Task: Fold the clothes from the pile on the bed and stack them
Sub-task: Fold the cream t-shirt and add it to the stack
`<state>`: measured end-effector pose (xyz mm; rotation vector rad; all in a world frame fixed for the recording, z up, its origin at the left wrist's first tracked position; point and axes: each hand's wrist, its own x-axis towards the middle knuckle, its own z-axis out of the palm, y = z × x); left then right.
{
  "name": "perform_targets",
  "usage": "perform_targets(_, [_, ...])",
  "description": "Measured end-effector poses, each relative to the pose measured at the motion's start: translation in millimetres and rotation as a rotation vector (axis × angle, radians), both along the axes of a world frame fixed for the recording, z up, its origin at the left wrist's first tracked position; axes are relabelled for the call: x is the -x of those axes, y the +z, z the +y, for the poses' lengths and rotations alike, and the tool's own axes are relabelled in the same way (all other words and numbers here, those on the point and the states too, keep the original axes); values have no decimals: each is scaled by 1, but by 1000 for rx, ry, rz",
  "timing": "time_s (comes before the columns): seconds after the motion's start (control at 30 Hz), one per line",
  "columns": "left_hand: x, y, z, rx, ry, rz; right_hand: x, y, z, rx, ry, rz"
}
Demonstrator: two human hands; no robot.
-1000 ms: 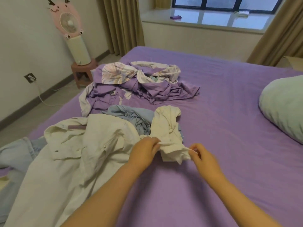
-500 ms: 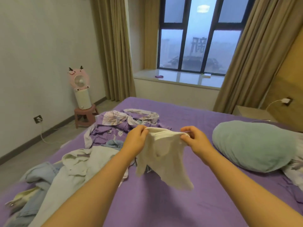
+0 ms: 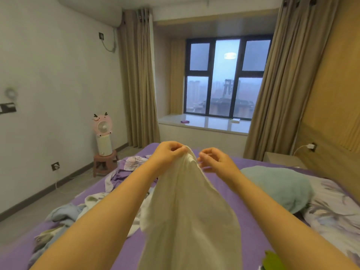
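A cream garment [image 3: 187,207] hangs in the air in front of me, above the purple bed [image 3: 128,248]. My left hand [image 3: 169,152] pinches its top peak. My right hand [image 3: 214,159] is close beside it, its curled fingertips pinching the garment's edge just below the peak. The cloth drapes down between my forearms and hides the bed's middle. The pile of clothes [image 3: 91,201] lies on the bed's left side, with white and light-blue pieces near me and purple patterned ones [image 3: 134,162] farther back.
A teal pillow [image 3: 278,188] and a patterned quilt [image 3: 335,207] lie on the bed's right. A pink fan [image 3: 102,125] stands on a small stool [image 3: 105,162] by the left wall. A nightstand [image 3: 282,158] is at the right. Something green [image 3: 270,260] shows at the bottom edge.
Both hands have lifted the cream garment off the pile and raised it high. They have come close together at its top, and my view has tilted up toward the window.
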<state>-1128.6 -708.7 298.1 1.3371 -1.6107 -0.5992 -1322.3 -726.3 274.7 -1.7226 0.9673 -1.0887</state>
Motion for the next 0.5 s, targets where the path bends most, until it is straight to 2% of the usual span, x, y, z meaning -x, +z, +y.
perform_targets(0.13, [14, 11, 23, -2, -47, 0, -12, 1, 32, 33, 53, 25])
perform_targets(0.4, [-19, 25, 61, 23, -29, -79, -6, 22, 58, -21, 76, -109])
perform_targets(0.5, [-31, 35, 76, -20, -97, -143, -18, 38, 68, 4, 149, -52])
